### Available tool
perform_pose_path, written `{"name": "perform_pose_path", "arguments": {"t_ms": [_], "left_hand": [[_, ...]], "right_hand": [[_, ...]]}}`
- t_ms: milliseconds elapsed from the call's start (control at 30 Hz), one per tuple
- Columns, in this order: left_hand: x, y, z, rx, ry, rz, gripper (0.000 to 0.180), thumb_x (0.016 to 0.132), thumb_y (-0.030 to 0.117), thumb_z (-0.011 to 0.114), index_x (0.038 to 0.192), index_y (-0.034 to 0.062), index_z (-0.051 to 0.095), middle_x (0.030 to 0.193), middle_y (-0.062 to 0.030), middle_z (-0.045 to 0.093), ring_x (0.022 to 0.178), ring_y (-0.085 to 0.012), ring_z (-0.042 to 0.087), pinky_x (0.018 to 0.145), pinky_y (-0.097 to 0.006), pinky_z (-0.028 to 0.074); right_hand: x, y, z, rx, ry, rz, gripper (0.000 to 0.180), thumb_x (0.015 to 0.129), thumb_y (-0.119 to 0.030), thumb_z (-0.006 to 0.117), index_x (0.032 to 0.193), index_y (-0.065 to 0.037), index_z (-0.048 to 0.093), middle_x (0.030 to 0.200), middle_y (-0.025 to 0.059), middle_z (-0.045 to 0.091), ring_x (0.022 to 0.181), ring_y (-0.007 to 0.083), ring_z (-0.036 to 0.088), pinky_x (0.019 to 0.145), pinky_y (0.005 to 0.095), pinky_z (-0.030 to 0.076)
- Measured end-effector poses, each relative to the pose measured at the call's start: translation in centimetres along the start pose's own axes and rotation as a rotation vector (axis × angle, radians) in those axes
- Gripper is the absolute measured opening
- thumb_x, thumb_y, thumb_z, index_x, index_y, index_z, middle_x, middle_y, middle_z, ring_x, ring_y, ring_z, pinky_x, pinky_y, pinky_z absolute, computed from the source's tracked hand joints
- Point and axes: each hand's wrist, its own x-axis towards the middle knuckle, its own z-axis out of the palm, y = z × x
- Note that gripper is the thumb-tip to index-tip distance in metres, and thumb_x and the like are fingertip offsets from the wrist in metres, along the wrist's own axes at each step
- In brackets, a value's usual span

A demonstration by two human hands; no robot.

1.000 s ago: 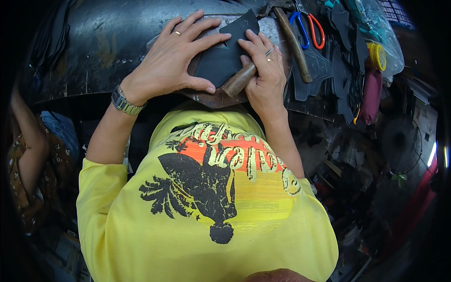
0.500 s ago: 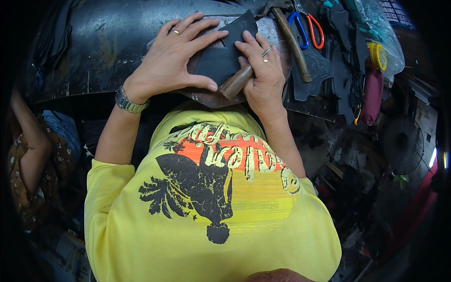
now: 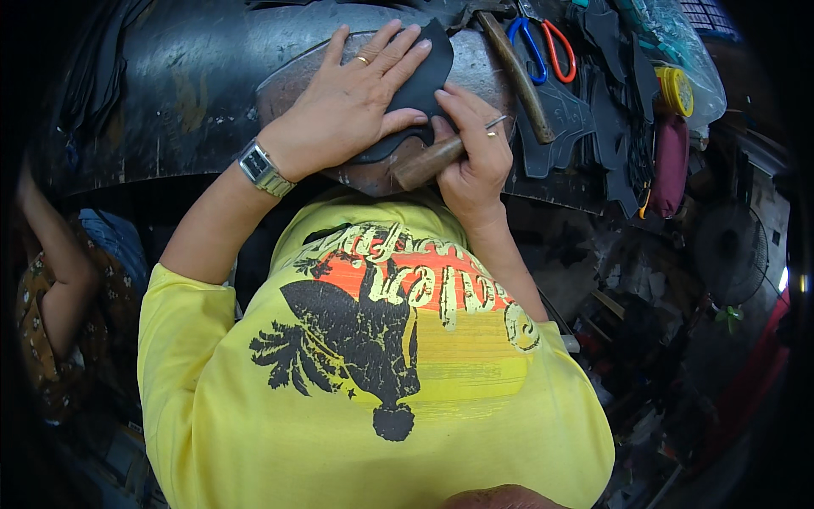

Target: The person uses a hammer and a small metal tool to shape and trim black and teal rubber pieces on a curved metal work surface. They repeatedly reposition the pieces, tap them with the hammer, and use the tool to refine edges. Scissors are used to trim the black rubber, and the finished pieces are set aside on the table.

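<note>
My left hand [image 3: 348, 106] lies flat, fingers spread, pressing a black leather piece [image 3: 420, 81] onto a grey metal slab [image 3: 292, 72]. A ring is on one finger and a metal watch [image 3: 259, 170] on the wrist. My right hand [image 3: 475, 148] grips a wooden-handled tool [image 3: 424, 163] at the lower right edge of the leather piece; its working end is hidden under my fingers.
A wooden-handled hammer [image 3: 517, 72] lies right of the slab, with scissors [image 3: 543, 47] with blue and red handles behind it. Stacked black cut leather pieces [image 3: 610, 110], a yellow round thing [image 3: 676, 89] and a maroon pouch [image 3: 670, 165] fill the right. Another person's arm [image 3: 55, 263] is at the left.
The view has shifted slightly. Both hands stay on the leather piece; the right hand with the tool has moved a little along its edge.
</note>
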Motion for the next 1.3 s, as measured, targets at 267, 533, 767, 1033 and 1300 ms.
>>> {"name": "perform_pose_path", "arguments": {"t_ms": [267, 533, 767, 1033, 1300], "left_hand": [[-0.4, 3.3, 0.2, -0.086, 0.047, 0.016, 0.057, 0.104, 0.036, 0.061, 0.152, 0.0055, 0.054, 0.165, -0.0114, 0.043, 0.155, -0.0282, 0.035, 0.127, -0.056, 0.022], [-0.5, 2.8, 0.2, -0.275, -0.016, 0.078, 0.07, 0.097, 0.035, 0.07, 0.157, 0.0065, 0.047, 0.167, -0.0162, 0.038, 0.157, -0.0319, 0.031, 0.129, -0.052, 0.021], [-0.7, 3.2, -0.3, -0.225, -0.057, 0.106, 0.078, 0.094, 0.04, 0.071, 0.157, 0.0049, 0.044, 0.169, -0.0211, 0.033, 0.159, -0.0368, 0.026, 0.13, -0.053, 0.016], [-0.3, 3.6, -1.1, -0.326, 0.005, -0.048, 0.084, 0.093, 0.036, 0.071, 0.162, 0.0034, 0.035, 0.166, -0.0216, 0.037, 0.158, -0.0344, 0.029, 0.129, -0.053, 0.017], [-0.3, 3.5, -1.3, -0.276, -0.04, -0.029, 0.094, 0.086, 0.043, 0.079, 0.161, 0.0059, 0.037, 0.167, -0.0195, 0.036, 0.158, -0.0345, 0.028, 0.128, -0.055, 0.018]], "right_hand": [[-0.8, 0.6, -0.1, 0.188, 0.097, 0.105, 0.034, 0.093, -0.002, 0.074, 0.126, -0.002, 0.069, 0.121, 0.0195, 0.074, 0.108, 0.0354, 0.074, 0.091, 0.0379, 0.058], [-0.9, 0.7, -0.2, 0.229, 0.112, 0.113, 0.033, 0.094, -0.002, 0.074, 0.126, -0.001, 0.069, 0.118, 0.018, 0.074, 0.104, 0.0328, 0.074, 0.091, 0.0378, 0.057], [-0.1, 0.1, 0.1, 0.038, 0.114, 0.084, 0.032, 0.088, 0.0, 0.076, 0.119, -0.001, 0.07, 0.111, 0.0178, 0.074, 0.102, 0.0362, 0.068, 0.094, 0.0429, 0.052], [0.9, -0.5, -0.1, -0.021, 0.059, 0.07, 0.03, 0.077, 0.003, 0.077, 0.105, -0.005, 0.071, 0.095, 0.0121, 0.072, 0.093, 0.0348, 0.064, 0.083, 0.0441, 0.049], [1.6, -0.8, -1.1, 0.142, -0.011, 0.316, 0.027, 0.082, 0.005, 0.073, 0.107, -0.004, 0.071, 0.098, 0.0156, 0.07, 0.094, 0.0367, 0.064, 0.084, 0.043, 0.05]]}}
